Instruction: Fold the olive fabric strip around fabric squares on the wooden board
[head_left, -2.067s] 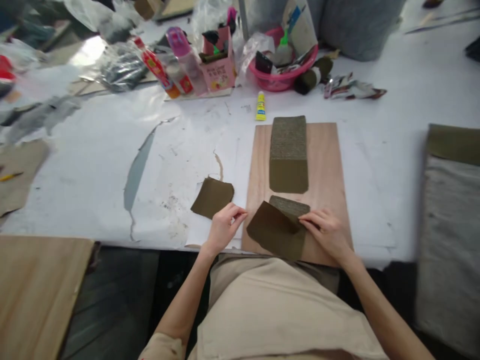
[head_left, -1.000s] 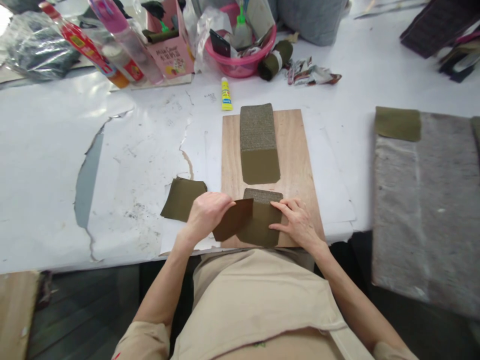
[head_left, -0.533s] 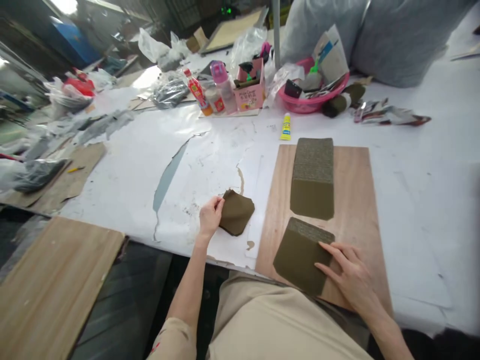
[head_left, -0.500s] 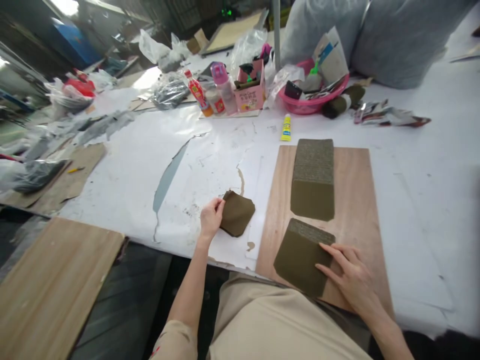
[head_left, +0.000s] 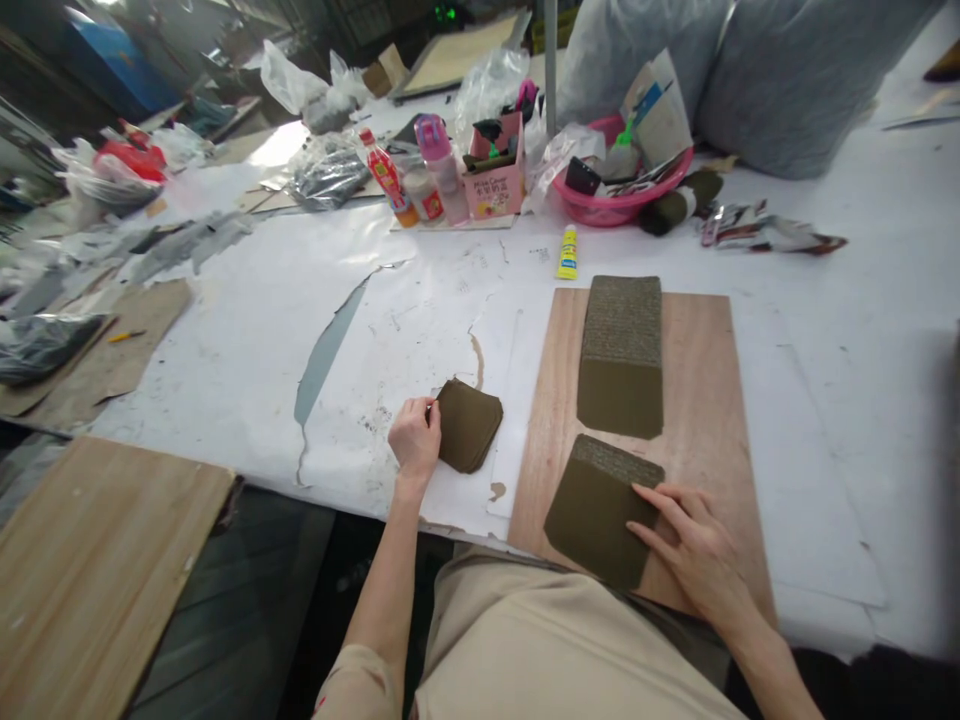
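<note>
My left hand (head_left: 416,440) is closed in a pinch at the left corner of a small stack of olive-brown fabric pieces (head_left: 471,428) with cut corners; its fingertips partly hide that corner. To the right, my right hand (head_left: 694,545) rests on the edge of a larger olive fabric stack (head_left: 596,515), thumb and fingers apart. That stack lies tilted on a wooden board (head_left: 705,400), with strips of its lower layers showing at the top. Beyond it on the board is a long row of overlapping olive pieces (head_left: 621,350), fanned so that only narrow edges show.
A yellow glue tube (head_left: 568,253) lies behind the board. Further back stand a red-labelled bottle (head_left: 386,178), a pink box (head_left: 493,185) and a pink basket (head_left: 630,200) of odds and ends. Large grey bags (head_left: 787,90) fill the back right. Another wooden board (head_left: 97,570) is at the lower left.
My left hand has turned slightly and its fingers have curled in more at the small stack's corner. The small stack's right edges look more spread. My right hand keeps its place on the larger stack.
</note>
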